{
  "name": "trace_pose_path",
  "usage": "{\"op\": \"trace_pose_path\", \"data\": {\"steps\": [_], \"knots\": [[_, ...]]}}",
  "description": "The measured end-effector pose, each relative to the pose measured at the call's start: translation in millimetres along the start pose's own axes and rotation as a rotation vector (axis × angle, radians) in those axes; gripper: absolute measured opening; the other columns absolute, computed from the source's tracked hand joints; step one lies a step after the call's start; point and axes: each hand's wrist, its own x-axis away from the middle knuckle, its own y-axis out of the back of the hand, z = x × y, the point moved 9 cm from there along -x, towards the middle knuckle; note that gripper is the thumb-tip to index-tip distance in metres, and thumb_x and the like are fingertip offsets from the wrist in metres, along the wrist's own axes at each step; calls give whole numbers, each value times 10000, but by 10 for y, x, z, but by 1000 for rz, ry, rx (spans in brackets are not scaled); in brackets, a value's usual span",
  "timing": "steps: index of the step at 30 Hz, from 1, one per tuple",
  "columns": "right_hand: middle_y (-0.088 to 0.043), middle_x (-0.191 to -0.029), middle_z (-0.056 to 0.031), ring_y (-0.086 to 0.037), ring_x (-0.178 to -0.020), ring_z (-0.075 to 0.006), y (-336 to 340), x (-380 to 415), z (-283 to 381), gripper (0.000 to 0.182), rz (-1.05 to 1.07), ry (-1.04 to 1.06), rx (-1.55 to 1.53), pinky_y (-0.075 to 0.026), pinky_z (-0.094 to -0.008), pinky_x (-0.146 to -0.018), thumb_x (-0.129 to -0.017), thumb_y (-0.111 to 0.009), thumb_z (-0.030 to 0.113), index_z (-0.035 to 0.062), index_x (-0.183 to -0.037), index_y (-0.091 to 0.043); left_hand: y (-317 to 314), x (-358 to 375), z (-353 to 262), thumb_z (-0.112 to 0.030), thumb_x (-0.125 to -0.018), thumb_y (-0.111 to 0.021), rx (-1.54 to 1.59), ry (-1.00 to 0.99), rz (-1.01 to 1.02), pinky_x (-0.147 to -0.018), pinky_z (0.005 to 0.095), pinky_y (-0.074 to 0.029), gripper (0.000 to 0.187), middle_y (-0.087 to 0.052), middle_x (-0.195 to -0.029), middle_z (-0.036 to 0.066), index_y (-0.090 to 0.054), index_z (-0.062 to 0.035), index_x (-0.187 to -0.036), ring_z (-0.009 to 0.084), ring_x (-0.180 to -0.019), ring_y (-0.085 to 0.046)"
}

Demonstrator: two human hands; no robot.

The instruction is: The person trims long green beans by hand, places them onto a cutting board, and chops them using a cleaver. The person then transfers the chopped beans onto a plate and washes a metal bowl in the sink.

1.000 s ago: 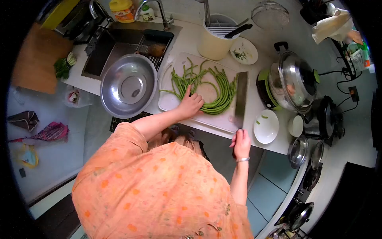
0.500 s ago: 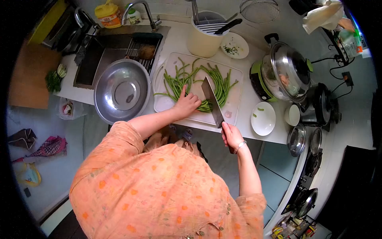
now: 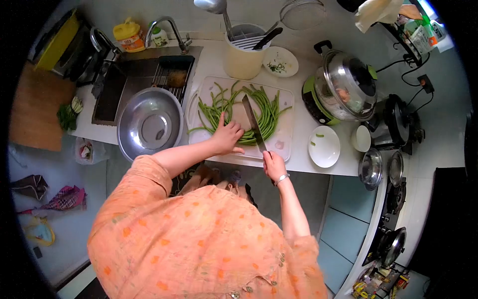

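Observation:
Long green beans point(image 3: 269, 107) lie in a curved heap on a white cutting board point(image 3: 288, 99). My left hand point(image 3: 226, 137) rests over the near left part of the heap, its index finger stretched toward the back and its thumb out to the side. In my right hand point(image 3: 273, 165) is the handle of a cleaver point(image 3: 255, 122), gripped at the board's front edge. The blade slants away to the back left across the beans, seen nearly edge-on. Under my left palm the beans are hidden.
Left of the board stands a large metal bowl point(image 3: 149, 119), beside the sink point(image 3: 107, 102). A utensil holder point(image 3: 244, 60) and a plate with green scraps point(image 3: 281, 62) are behind it. On the right are a white bowl point(image 3: 323, 152) and a lidded steamer point(image 3: 343, 87).
The view has shifted slightly. The cleaver's blade has turned and now shows narrower. My left thumb now sticks out from the hand.

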Motion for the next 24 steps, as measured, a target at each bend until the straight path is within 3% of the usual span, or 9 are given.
{"op": "trace_pose_path", "data": {"steps": [1,5,8,10,11,13,17,19,24], "knots": [[-468,-515,-17,-434,-396,-95,7,138,17,349,34,-118,-128,-348,-242,-366,-920,-442,324,40,-722,-489,73,-35,24,-360,-776,-549,-6,-4,-2,-969,670,-139,444,-495,-1097,87,-509,-87,-1124,281,-1107,-431],[-463,-532,-4,-410,-387,-73,228,537,71,266,-60,-84,-503,-350,-215,-365,-926,-425,258,32,-801,-488,268,-484,92,-234,-775,-544,74,-244,-30,-1013,585,-178,480,-419,-1280,89,-459,-74,-1220,292,-1263,-306],[-446,-545,-11,-410,-415,-75,400,784,-7,347,-164,-64,-640,-362,-218,-382,-934,-411,346,30,-802,-465,351,-871,-56,-81,-741,-528,38,-438,-18,-1041,489,-226,529,-381,-1326,67,-426,-118,-1259,264,-1287,-284],[-440,-557,-16,-413,-429,-80,436,928,-43,374,-191,-89,-697,-369,-222,-394,-929,-407,382,30,-815,-455,232,-934,-392,-45,-728,-528,-20,-863,-52,-1037,499,-233,573,-363,-1346,38,-399,-128,-1281,251,-1297,-269],[-439,-562,-16,-413,-431,-82,479,1002,-92,379,-238,-86,-727,-370,-223,-396,-927,-406,393,30,-825,-451,156,-1072,-431,-45,-728,-528,-19,-863,-54,-1037,499,-233,573,-363,-1346,38,-399,-128,-1281,251,-1297,-269],[-442,-571,-18,-416,-431,-88,536,1143,-217,398,-311,-71,-766,-372,-226,-396,-920,-404,423,35,-841,-444,-89,-1075,-655,-52,-727,-515,-104,-1155,-13,-1031,502,-245,488,-420,-1278,12,-444,-111,-1206,238,-1229,-352],[-441,-574,-21,-418,-427,-96,555,1382,-432,403,-410,-126,-816,-377,-233,-392,-914,-409,436,41,-845,-440,-472,-1271,-693,-94,-721,-523,-235,-1226,63,-970,460,-330,298,-529,-1076,25,-525,-121,-1017,239,-1065,-473],[-442,-574,-22,-417,-426,-97,546,1457,-474,399,-432,-130,-842,-378,-235,-393,-915,-409,434,42,-843,-439,-578,-1349,-661,-130,-705,-538,-125,-1188,110,-838,407,-417,129,-556,-855,29,-533,-115,-833,234,-868,-535],[-441,-573,-24,-416,-427,-100,520,1522,-521,381,-470,-147,-893,-379,-242,-396,-923,-404,416,46,-836,-437,-503,-1455,-562,-143,-647,-596,52,-1031,98,-700,396,-449,163,-562,-801,70,-547,-100,-797,279,-797,-550]]}}
